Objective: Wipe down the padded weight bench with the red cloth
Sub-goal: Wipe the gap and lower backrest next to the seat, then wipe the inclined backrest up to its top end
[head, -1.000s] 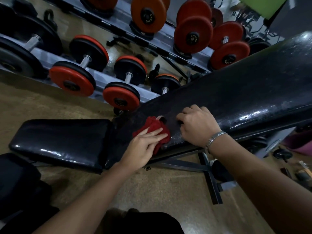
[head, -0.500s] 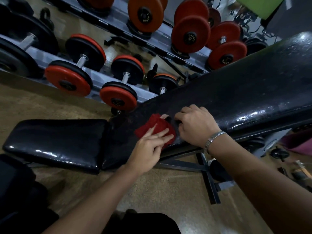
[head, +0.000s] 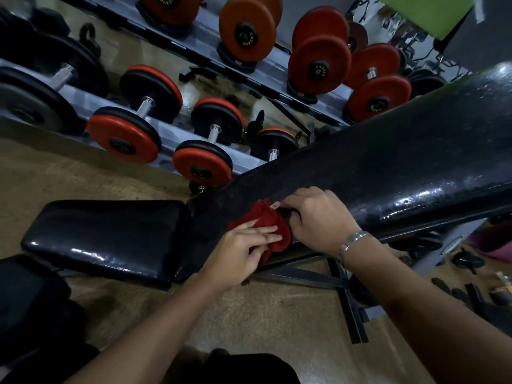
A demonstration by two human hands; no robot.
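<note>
Your left hand (head: 243, 252) covers the near half of the red cloth (head: 267, 217), your right hand (head: 318, 217) hides the bench pad (head: 388, 167) beneath it, that pad's raised end runs off the right edge, and small floor items past it are too dim to identify.

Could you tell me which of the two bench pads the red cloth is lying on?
The red cloth lies on the long sloped back pad, at its lower end, under both hands. The short flat seat pad beside it has nothing on it.
</note>
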